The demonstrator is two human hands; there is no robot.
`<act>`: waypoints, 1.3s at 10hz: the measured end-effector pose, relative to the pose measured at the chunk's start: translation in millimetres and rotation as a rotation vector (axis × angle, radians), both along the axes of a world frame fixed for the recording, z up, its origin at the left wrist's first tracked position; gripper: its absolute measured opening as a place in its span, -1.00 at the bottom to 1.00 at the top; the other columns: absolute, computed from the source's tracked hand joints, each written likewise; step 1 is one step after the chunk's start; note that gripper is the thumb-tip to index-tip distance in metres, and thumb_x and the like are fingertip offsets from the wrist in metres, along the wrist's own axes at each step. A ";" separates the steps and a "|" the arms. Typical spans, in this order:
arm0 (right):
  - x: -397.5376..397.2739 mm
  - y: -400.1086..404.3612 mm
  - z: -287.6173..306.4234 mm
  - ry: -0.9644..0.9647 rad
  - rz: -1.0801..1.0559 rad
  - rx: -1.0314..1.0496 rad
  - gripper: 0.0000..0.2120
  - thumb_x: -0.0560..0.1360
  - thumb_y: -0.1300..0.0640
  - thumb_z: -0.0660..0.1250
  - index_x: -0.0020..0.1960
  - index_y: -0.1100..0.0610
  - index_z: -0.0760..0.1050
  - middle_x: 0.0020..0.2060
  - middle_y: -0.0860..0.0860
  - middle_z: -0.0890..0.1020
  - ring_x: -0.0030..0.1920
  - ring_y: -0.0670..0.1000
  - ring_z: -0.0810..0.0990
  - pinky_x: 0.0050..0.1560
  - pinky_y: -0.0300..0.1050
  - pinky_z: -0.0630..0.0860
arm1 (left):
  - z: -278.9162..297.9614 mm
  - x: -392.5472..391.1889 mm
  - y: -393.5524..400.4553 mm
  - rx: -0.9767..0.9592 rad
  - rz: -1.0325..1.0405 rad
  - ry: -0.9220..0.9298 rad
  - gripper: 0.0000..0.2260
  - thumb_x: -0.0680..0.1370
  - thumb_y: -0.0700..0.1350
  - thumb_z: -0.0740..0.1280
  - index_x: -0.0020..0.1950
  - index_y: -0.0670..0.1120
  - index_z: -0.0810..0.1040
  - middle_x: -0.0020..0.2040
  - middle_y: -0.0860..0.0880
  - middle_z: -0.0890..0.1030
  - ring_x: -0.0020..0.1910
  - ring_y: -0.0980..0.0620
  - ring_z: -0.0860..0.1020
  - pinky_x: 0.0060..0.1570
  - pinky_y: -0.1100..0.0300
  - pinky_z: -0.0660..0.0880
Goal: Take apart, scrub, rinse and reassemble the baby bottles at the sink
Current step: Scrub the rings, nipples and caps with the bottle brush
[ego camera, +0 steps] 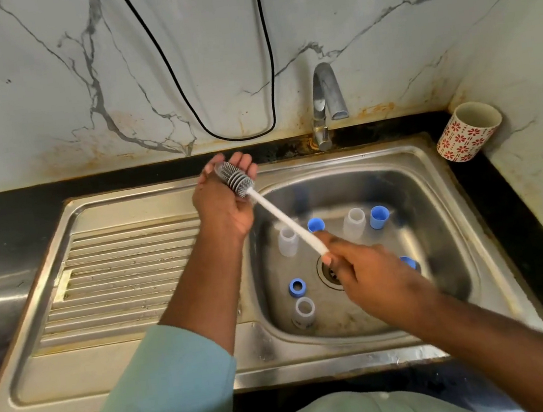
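Observation:
My right hand [362, 273] grips the white handle of a bottle brush [286, 221] over the sink basin [439, 235]. Its grey bristle head [235, 179] lies in the palm of my left hand [224, 198], whose fingers curl loosely round it. In the basin stand three clear bottle bodies: one at the back left [288, 241], one at the back middle [354, 222] and one at the front [304, 312]. Blue parts lie around them: a cap [379, 216], another cap [316, 224] behind the handle, a ring [296, 287], and a piece [409, 262] partly hidden by my right hand.
The tap [327, 101] stands behind the basin with no water running. A ribbed steel draining board [117, 278] lies to the left. A patterned cup [467, 131] sits on the black counter at the back right. A black cable [204, 124] hangs on the marble wall.

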State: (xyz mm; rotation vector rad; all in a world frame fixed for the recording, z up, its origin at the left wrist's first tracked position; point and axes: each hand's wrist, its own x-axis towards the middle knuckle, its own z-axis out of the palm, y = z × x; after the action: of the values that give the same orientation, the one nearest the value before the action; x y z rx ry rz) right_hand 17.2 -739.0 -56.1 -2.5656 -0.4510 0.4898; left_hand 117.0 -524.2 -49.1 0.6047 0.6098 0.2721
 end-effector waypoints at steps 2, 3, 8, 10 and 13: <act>-11.8 -5.9 12.3 -0.052 0.095 -0.170 -0.59 0.67 -0.10 -0.11 0.51 -0.26 -0.05 -0.34 -0.07 0.39 -0.25 0.03 0.53 -0.12 -0.01 0.56 | -11.9 -8.3 3.6 -0.049 -0.013 0.073 -0.82 0.67 -0.22 0.12 0.14 -0.17 0.50 -0.02 -0.23 0.63 -0.23 -0.10 0.66 -0.24 0.05 0.62; 2.2 -13.0 12.6 -0.169 0.172 -0.404 -0.55 0.68 -0.10 -0.10 0.52 -0.23 -0.15 -0.31 -0.05 0.43 -0.25 0.05 0.55 -0.16 0.00 0.55 | -23.0 -15.6 0.2 0.219 -0.135 0.235 -0.82 0.66 -0.26 0.12 0.10 -0.21 0.52 -0.03 -0.23 0.63 -0.15 -0.14 0.68 -0.27 0.02 0.65; 15.2 -31.3 -9.9 0.230 -0.006 0.148 -0.55 0.62 -0.01 0.24 0.49 -0.16 0.29 -0.23 0.06 0.57 -0.39 -0.01 0.48 -0.42 -0.05 0.46 | -4.7 -17.2 14.5 -0.139 -0.159 0.208 -0.67 0.70 -0.18 -0.01 0.32 -0.11 0.49 -0.05 -0.09 0.62 0.03 -0.08 0.62 0.22 -0.10 0.45; 6.7 -55.6 14.6 0.719 -0.468 1.002 -0.72 0.56 0.05 0.27 0.24 0.00 0.57 -0.39 0.12 0.49 -0.59 -0.03 0.32 -0.61 -0.24 0.32 | -3.8 -30.2 -1.4 -0.147 -0.123 0.016 -0.78 0.63 0.04 0.25 -0.09 -0.09 0.48 -0.36 -0.02 0.61 -0.38 0.08 0.58 -0.18 0.11 0.55; -17.0 -57.3 5.6 0.158 -0.279 0.601 -0.65 0.57 0.05 0.30 0.17 -0.42 0.43 -0.40 0.01 0.47 -0.45 -0.05 0.40 -0.44 -0.07 0.43 | -0.8 -51.3 -46.6 -0.067 -0.301 0.071 -0.63 0.64 0.15 0.10 0.05 -0.11 0.53 -0.34 -0.05 0.44 -0.41 0.08 0.37 -0.35 0.22 0.31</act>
State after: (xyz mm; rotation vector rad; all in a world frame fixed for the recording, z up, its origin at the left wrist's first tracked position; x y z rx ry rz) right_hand 0.2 -796.2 -50.5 -1.9516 -0.1449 0.3798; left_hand 65.7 -570.8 -50.0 0.6346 0.5846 -0.0521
